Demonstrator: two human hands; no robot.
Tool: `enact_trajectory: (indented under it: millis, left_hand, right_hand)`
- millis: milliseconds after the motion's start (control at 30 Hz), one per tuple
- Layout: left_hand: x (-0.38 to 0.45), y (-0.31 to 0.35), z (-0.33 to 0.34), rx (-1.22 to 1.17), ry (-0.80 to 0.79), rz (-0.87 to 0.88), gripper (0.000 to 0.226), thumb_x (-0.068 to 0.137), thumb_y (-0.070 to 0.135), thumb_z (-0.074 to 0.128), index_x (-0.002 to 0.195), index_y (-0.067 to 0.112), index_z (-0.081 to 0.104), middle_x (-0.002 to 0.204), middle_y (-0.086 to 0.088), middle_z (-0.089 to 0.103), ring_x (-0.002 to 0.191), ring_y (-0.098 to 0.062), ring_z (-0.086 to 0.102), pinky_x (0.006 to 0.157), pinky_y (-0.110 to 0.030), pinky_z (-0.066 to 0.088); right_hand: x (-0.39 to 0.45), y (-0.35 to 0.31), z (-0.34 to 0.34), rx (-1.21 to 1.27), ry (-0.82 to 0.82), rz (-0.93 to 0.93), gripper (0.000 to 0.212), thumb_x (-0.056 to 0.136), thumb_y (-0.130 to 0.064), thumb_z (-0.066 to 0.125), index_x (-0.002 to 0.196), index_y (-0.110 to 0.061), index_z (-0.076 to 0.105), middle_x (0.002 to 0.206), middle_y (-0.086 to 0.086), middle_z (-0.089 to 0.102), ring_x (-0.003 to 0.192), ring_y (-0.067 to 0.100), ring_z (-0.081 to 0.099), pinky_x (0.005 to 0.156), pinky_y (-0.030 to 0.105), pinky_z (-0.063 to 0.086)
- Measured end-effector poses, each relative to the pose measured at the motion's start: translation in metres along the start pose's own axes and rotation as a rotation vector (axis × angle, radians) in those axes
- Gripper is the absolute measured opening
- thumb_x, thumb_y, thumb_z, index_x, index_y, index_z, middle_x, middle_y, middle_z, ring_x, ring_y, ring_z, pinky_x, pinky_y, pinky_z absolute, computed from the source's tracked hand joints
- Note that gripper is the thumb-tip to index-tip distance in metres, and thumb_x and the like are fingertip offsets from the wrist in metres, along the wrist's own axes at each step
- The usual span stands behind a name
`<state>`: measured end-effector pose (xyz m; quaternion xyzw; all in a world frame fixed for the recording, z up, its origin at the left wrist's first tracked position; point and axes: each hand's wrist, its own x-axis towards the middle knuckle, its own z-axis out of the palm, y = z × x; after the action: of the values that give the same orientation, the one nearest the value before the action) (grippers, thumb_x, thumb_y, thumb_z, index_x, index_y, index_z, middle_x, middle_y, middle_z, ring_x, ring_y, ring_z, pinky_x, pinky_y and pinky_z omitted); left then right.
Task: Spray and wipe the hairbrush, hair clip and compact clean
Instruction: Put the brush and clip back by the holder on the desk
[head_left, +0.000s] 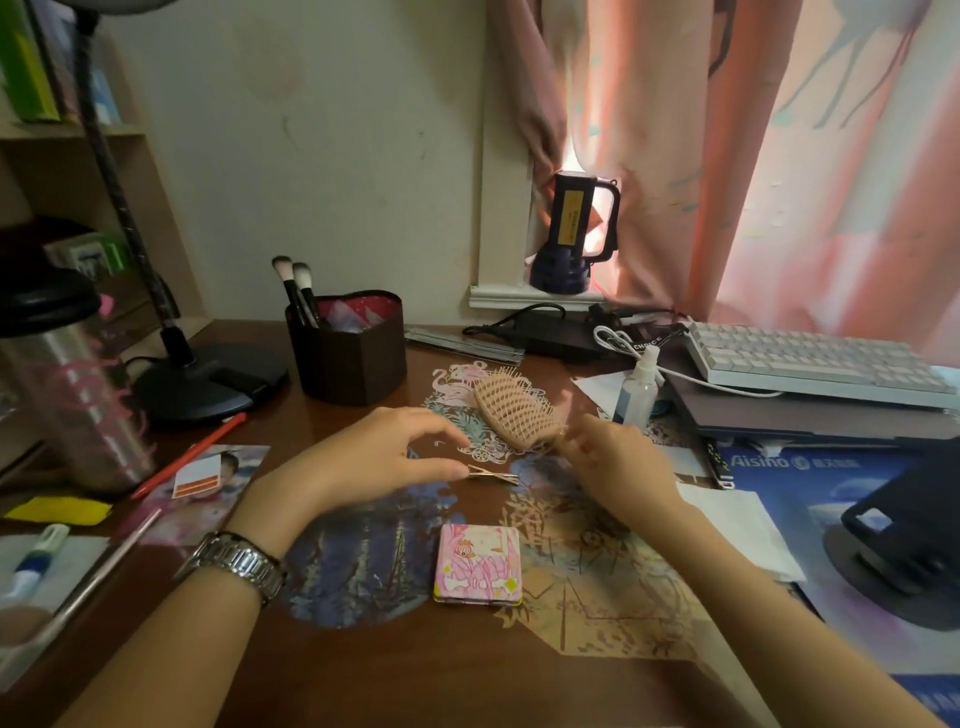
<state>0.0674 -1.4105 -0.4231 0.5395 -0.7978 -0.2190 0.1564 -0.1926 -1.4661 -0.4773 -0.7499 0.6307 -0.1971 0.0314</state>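
Note:
A beige vented hairbrush (511, 410) lies on the desk mid-centre, its handle pointing toward my right hand (615, 470). That hand's fingertips are blurred right at the handle's end, so whether they grip it is unclear. A thin metal hair clip (496, 474) lies flat just in front of the brush. My left hand (384, 457) hovers with its fingers curved and apart, the thumb tip touching the clip's left end. A pink square compact (478, 564) sits closed nearer to me, untouched. A clear spray bottle (641, 387) stands to the right of the brush.
White tissue (737, 525) lies by my right forearm. A brown heart-shaped holder (353, 358) with makeup brushes, a black lamp base (208, 384) and a tumbler (72, 400) stand on the left. A keyboard (810, 364) on a laptop and a dark stand (904, 525) crowd the right.

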Motion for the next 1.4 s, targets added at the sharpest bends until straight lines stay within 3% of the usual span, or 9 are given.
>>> enact_trajectory:
  millis: [100,233,333,467,567,667,800,1067,1400]
  left_hand:
    - [0.006,-0.001,0.001,-0.022,0.016,0.002,0.033,0.083,0.051,0.062,0.115,0.041,0.061,0.120,0.022,0.054,0.111,0.002,0.049,0.087,-0.021,0.043]
    - [0.016,-0.008,0.001,-0.028,0.122,-0.032,0.038,0.083,0.051,0.062,0.118,0.037,0.060,0.120,0.019,0.055,0.109,0.000,0.051,0.090,-0.026,0.047]
    - [0.024,-0.011,-0.001,0.006,0.199,-0.049,0.046,0.084,0.049,0.062,0.127,0.035,0.053,0.130,0.016,0.049,0.118,-0.004,0.047,0.096,-0.031,0.045]
    - [0.034,-0.013,-0.005,0.099,0.269,-0.052,0.065,0.085,0.048,0.061,0.143,0.035,0.034,0.152,0.012,0.028,0.138,-0.010,0.027,0.113,-0.037,0.029]
    - [0.043,-0.017,-0.009,0.179,0.303,-0.072,0.069,0.086,0.052,0.057,0.146,0.036,0.027,0.156,0.012,0.021,0.142,-0.011,0.017,0.116,-0.039,0.019]
    - [0.054,-0.025,-0.009,0.243,0.300,-0.101,0.069,0.086,0.054,0.054,0.146,0.034,0.027,0.157,0.011,0.019,0.144,-0.011,0.013,0.117,-0.037,0.013]
    - [0.072,-0.034,-0.007,0.291,0.255,-0.146,0.069,0.088,0.055,0.052,0.147,0.030,0.027,0.156,0.008,0.021,0.144,-0.012,0.013,0.117,-0.037,0.013]
    - [0.106,-0.049,-0.002,0.401,0.176,-0.140,0.064,0.090,0.055,0.047,0.145,0.026,0.033,0.151,0.005,0.030,0.139,-0.016,0.022,0.115,-0.035,0.017]
    - [0.131,-0.056,0.008,0.383,0.152,-0.147,0.067,0.088,0.051,0.052,0.146,0.025,0.032,0.148,0.004,0.034,0.136,-0.017,0.026,0.114,-0.036,0.024]
  right_hand:
    - [-0.002,0.001,-0.004,-0.025,0.021,-0.036,0.037,0.090,-0.041,0.053,0.119,-0.018,0.055,0.092,-0.003,0.069,0.074,0.014,0.063,0.063,0.031,0.055]
    - [-0.001,-0.003,-0.017,-0.068,0.061,-0.094,0.021,0.091,-0.045,0.053,0.102,-0.030,0.063,0.083,-0.005,0.070,0.072,0.014,0.063,0.059,0.030,0.053]
    - [0.006,-0.013,-0.029,-0.029,0.077,-0.135,0.026,0.089,-0.053,0.050,0.096,-0.033,0.065,0.078,-0.008,0.070,0.069,0.011,0.063,0.055,0.026,0.048]
    - [0.023,-0.025,-0.038,0.023,0.095,-0.201,0.031,0.088,-0.055,0.049,0.100,-0.033,0.067,0.081,-0.008,0.072,0.078,0.010,0.066,0.062,0.028,0.051]
    - [0.039,-0.029,-0.038,0.002,0.105,-0.213,0.028,0.088,-0.055,0.049,0.101,-0.037,0.066,0.084,-0.011,0.072,0.082,0.007,0.065,0.060,0.028,0.050]
    - [0.057,-0.030,-0.033,0.002,0.105,-0.222,0.024,0.088,-0.051,0.052,0.101,-0.038,0.067,0.083,-0.013,0.072,0.074,0.001,0.063,0.056,0.023,0.048]
    - [0.089,-0.028,-0.022,-0.003,0.079,-0.193,0.024,0.084,-0.056,0.056,0.098,-0.040,0.068,0.085,-0.012,0.072,0.080,0.009,0.065,0.063,0.032,0.053]
    - [0.127,-0.017,-0.008,-0.048,0.002,-0.136,0.016,0.084,-0.041,0.061,0.099,-0.042,0.068,0.093,-0.010,0.071,0.091,0.017,0.063,0.068,0.031,0.045]
    - [0.143,-0.004,0.012,0.085,-0.009,-0.053,0.014,0.081,-0.045,0.065,0.092,-0.040,0.070,0.088,-0.011,0.071,0.082,0.015,0.063,0.066,0.030,0.046]
